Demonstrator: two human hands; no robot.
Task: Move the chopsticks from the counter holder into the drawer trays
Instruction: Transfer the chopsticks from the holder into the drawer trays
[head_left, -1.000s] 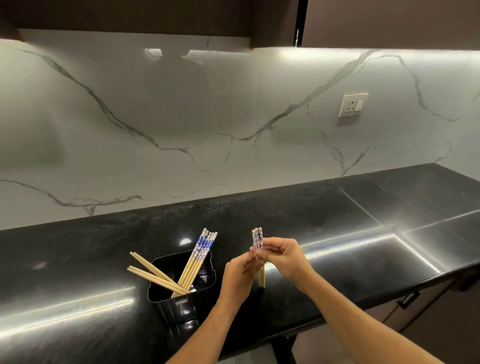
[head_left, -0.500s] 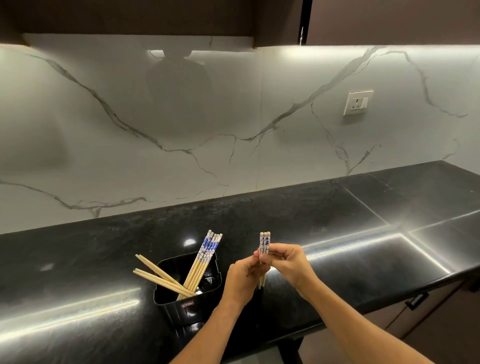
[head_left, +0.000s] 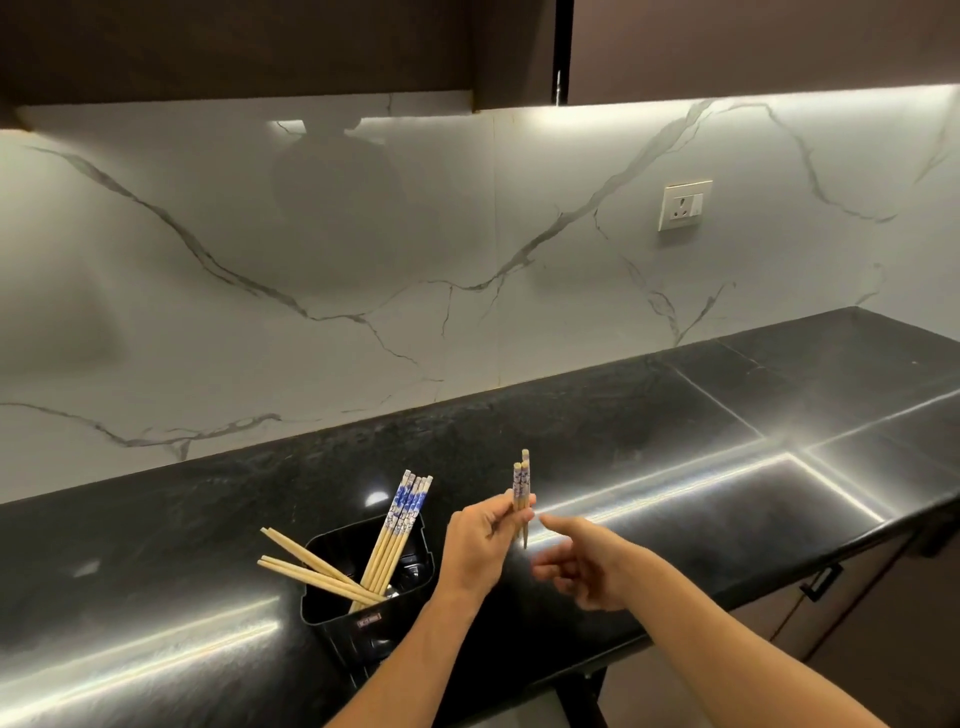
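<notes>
Three or so chopsticks (head_left: 521, 480) are pinched in the left hand (head_left: 480, 540), the right hand (head_left: 592, 569) loose and empty; most lean in the holder (head_left: 363, 631) further left, none stored yet

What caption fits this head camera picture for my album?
Left hand pinches a few chopsticks near the black holder; right hand holds nothing.

Left hand (head_left: 480, 545) pinching upright chopsticks (head_left: 521, 493), right hand (head_left: 587, 564) loose beside, black holder (head_left: 410, 592) left
</notes>
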